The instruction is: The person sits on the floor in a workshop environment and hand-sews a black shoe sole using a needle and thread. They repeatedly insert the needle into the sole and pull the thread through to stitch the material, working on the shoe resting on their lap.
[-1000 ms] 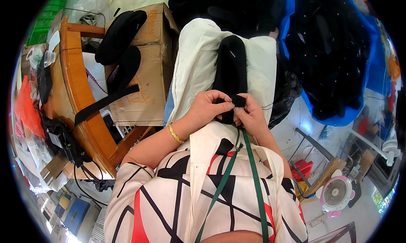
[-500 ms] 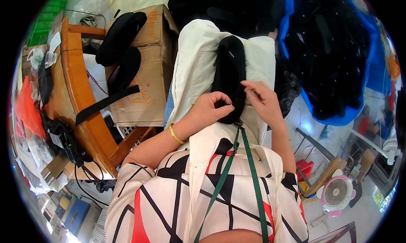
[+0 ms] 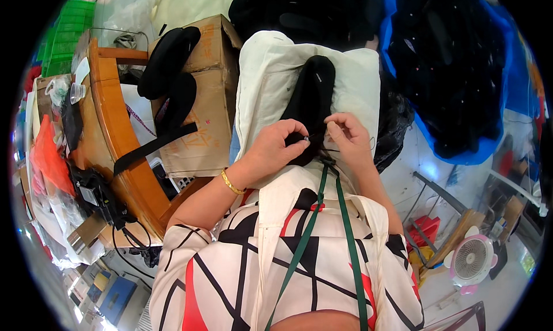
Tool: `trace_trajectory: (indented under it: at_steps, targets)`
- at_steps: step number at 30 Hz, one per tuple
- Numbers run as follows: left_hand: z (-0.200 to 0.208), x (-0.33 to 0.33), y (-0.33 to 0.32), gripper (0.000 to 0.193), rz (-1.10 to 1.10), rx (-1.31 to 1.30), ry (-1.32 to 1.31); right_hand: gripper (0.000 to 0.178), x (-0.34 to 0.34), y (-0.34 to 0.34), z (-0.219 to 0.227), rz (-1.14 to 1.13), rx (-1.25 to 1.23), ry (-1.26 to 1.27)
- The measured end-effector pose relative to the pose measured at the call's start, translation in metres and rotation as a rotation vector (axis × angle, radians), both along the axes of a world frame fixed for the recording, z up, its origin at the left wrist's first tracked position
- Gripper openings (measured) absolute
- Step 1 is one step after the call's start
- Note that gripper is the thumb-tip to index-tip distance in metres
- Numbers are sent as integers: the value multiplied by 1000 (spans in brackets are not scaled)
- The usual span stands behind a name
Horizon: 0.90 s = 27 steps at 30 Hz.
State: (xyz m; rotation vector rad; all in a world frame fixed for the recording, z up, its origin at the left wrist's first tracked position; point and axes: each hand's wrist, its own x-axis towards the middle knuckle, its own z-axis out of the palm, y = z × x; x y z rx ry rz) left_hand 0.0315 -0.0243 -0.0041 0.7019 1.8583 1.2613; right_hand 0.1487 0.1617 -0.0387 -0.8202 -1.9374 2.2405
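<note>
Crowded on every side, the room pressed close around the worker's lap. Over at the left stood a curved wooden frame (image 3: pixel 112 123), orange-brown, with a cardboard box (image 3: pixel 216 100) just beside it and a green crate (image 3: pixel 69 34) farther back. Two black shoe-shaped pieces (image 3: pixel 167 60) lay one below the other, overlapping the box from where I stood, and a long black strip (image 3: pixel 152 148) stretched across the wooden frame. On the far right, a sack with a blue lining (image 3: pixel 454 158) was heaped with more black pieces (image 3: pixel 443 72), and a pink-and-white fan (image 3: pixel 473 256) sat lower down on that side.

Across the lap lay a white padded cloth (image 3: pixel 354 83), and on it, about in the middle, rested a black cloth shoe (image 3: pixel 315 89), its rounded end pointing away from the wearer of the patterned dress (image 3: pixel 230 273).

At the near end of that shoe, the left hand (image 3: pixel 273 149) had its thumb and forefinger brought together, pinching the dark fabric; a gold bracelet (image 3: pixel 232 182) circled the wrist. The right hand (image 3: pixel 352 140) was raised just beside the shoe, fingers bent, thumb near the forefinger; whether those tips gripped anything, I couldn't tell.
</note>
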Motion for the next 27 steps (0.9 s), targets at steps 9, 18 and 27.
trace_trajectory:
  at_steps: [9, 18, 27]
  targets:
    - [0, 6, 7, 18, 7, -10, 30, 10, -9, -20, 36, 170, 878, 432]
    - [-9, 18, -6, 18, -120, 16, 358, 19, 37, 47, 62, -279, -440, 177]
    - [-14, 17, -1, 21, -151, 157, 704, 24, 222, 268, 83, -1157, -269, 593]
